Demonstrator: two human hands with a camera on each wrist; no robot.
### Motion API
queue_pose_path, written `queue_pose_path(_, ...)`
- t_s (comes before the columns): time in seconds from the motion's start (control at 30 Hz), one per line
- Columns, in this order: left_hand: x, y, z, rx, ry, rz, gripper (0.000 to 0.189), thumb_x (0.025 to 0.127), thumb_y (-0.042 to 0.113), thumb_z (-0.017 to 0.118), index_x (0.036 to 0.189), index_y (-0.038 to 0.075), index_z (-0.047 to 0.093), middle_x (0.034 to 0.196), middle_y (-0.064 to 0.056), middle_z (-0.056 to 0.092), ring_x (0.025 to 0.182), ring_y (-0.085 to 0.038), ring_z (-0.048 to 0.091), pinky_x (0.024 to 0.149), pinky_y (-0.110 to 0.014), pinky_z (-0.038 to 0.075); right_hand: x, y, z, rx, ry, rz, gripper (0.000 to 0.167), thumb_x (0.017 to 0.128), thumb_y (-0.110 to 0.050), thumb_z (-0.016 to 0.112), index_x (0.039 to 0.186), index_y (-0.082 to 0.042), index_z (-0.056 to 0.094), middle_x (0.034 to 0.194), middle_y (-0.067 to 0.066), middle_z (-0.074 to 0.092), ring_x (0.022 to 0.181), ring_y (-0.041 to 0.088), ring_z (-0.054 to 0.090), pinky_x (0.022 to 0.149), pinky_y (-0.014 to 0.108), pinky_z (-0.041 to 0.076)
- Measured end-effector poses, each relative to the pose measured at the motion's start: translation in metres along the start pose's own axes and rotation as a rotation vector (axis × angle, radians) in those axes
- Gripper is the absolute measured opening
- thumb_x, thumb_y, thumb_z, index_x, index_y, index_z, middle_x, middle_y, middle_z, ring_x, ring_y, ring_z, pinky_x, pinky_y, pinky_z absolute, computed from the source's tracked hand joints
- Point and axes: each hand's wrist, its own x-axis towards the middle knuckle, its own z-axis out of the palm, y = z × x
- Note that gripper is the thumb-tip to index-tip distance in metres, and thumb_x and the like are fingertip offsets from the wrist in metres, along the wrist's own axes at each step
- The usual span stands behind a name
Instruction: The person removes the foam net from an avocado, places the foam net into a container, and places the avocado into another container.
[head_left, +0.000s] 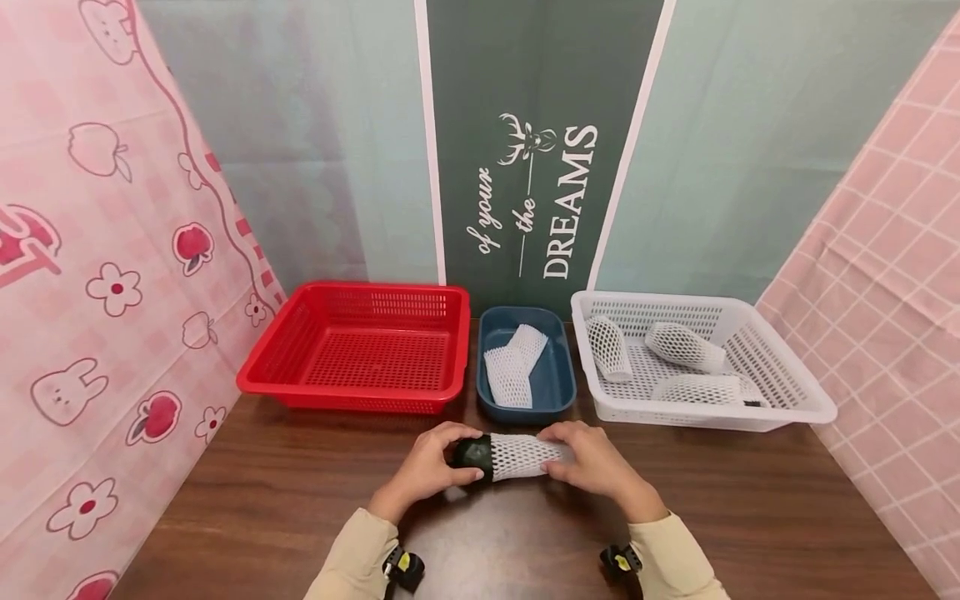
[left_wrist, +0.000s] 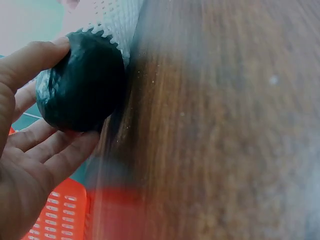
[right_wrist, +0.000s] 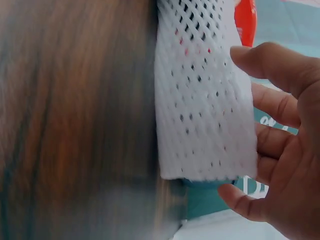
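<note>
The dark green object [head_left: 472,452] has a glossy, faintly uneven skin, and the net sleeve [head_left: 517,457] around it looks like matt white foam mesh. The table [head_left: 225,517] shows brown wood grain with a soft sheen. From the object, at ten o'clock, the red basket [head_left: 337,392] is shiny perforated plastic; at twelve, the blue tray [head_left: 552,375] is smooth plastic; at two, the white basket [head_left: 675,414] is perforated plastic. Beyond, at twelve, the backdrop [head_left: 487,83] looks like matt, lightly creased cloth.

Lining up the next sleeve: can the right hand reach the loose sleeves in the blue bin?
Probably yes: the blue bin is open-topped and just beyond the right hand, with nothing visible blocking the loose sleeves. That hand would likely first release the held sleeve around the dark green piece.
</note>
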Motion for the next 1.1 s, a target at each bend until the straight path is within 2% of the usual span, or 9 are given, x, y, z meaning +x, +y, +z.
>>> queue_pose_path(0.23,0.004,0.004,0.0,0.043,-0.067,-0.012,0.049,0.064,0.021,0.085,0.108,0.011,0.066,0.106,0.002,0.062,0.095,-0.013,0.056,0.083,-0.031,0.045,0.006,-0.006,0.009,-0.001,-0.005,-0.062,0.032,0.072,-0.012,0.077,0.101,-0.01,0.064,0.094,-0.001,0.063,0.083,0.015,0.057,0.073,0.036,0.047)
queue_pose_path(0.37,0.007,0.005,0.0,0.073,-0.102,-0.025,0.052,0.064,0.024,0.086,0.11,0.012,0.066,0.105,0.001,0.062,0.096,-0.013,0.056,0.084,-0.03,0.044,0.008,-0.008,0.01,-0.03,0.021,-0.104,0.023,0.07,-0.01,0.076,0.09,-0.012,0.064,0.084,-0.005,0.058,0.076,0.012,0.053,0.067,0.031,0.046)
queue_pose_path(0.5,0.009,0.007,-0.001,0.092,-0.119,-0.022,0.052,0.064,0.024,0.085,0.11,0.011,0.065,0.105,0.001,0.062,0.096,-0.013,0.055,0.084,-0.03,0.044,0.009,-0.01,0.01,-0.057,0.032,-0.11,0.018,0.07,-0.008,0.075,0.083,-0.013,0.064,0.078,-0.007,0.053,0.072,0.011,0.05,0.063,0.029,0.045)
queue_pose_path(0.67,0.008,0.007,0.0,0.097,-0.107,-0.011,0.05,0.064,0.022,0.085,0.109,0.011,0.066,0.103,0.001,0.062,0.094,-0.012,0.056,0.083,-0.029,0.044,0.01,-0.011,0.009,-0.04,0.025,-0.105,0.018,0.072,-0.007,0.075,0.086,-0.011,0.065,0.081,-0.005,0.058,0.074,0.011,0.052,0.066,0.03,0.046)
queue_pose_path(0.8,0.006,0.008,-0.002,0.102,-0.073,0.012,0.049,0.064,0.022,0.085,0.108,0.011,0.066,0.102,0.002,0.063,0.092,-0.012,0.056,0.081,-0.03,0.045,0.009,-0.009,0.006,-0.031,0.039,-0.104,0.019,0.073,-0.006,0.075,0.089,-0.011,0.065,0.086,-0.003,0.061,0.078,0.012,0.055,0.069,0.032,0.047)
queue_pose_path(0.97,0.001,0.009,-0.008,0.103,-0.027,0.019,0.048,0.064,0.023,0.085,0.106,0.011,0.066,0.101,0.003,0.063,0.089,-0.012,0.057,0.078,-0.031,0.046,0.005,-0.007,-0.002,-0.023,0.07,-0.087,0.018,0.073,-0.008,0.076,0.086,-0.014,0.065,0.082,-0.007,0.059,0.075,0.011,0.054,0.065,0.03,0.046)
queue_pose_path(1.1,-0.002,0.01,-0.017,0.102,-0.008,-0.001,0.048,0.064,0.024,0.085,0.107,0.012,0.066,0.101,0.004,0.062,0.089,-0.012,0.057,0.076,-0.033,0.047,0.002,-0.003,-0.008,-0.024,0.093,-0.077,0.016,0.073,-0.007,0.076,0.085,-0.014,0.067,0.08,-0.009,0.058,0.074,0.01,0.054,0.065,0.03,0.046)
